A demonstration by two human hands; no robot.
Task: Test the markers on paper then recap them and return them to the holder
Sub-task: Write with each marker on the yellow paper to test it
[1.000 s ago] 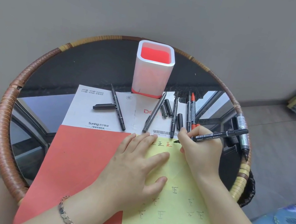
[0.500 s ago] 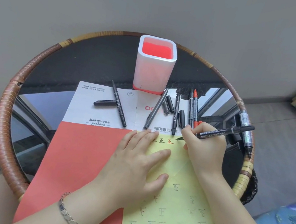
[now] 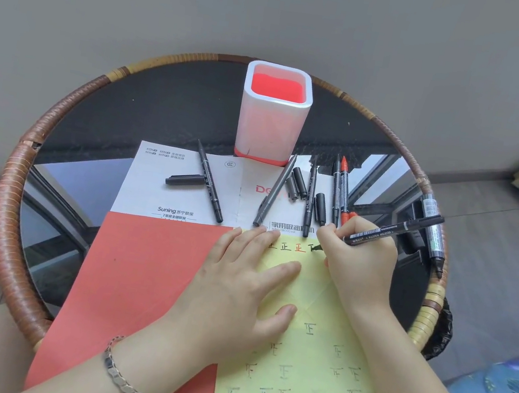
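Pinning yellow paper (image 3: 310,357) flat with splayed left hand (image 3: 238,281) so right hand (image 3: 357,256), fingers pinching black marker (image 3: 392,231), can write.

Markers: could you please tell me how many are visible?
7 markers: one in the right hand, one left on the white sheet, four near the holder, one by the table's right rim. Others may be hidden.

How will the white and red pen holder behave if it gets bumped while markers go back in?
The pen holder looks tall, narrow and empty, so probably light and apt to tip. It stands on the glossy table, so it may slide.
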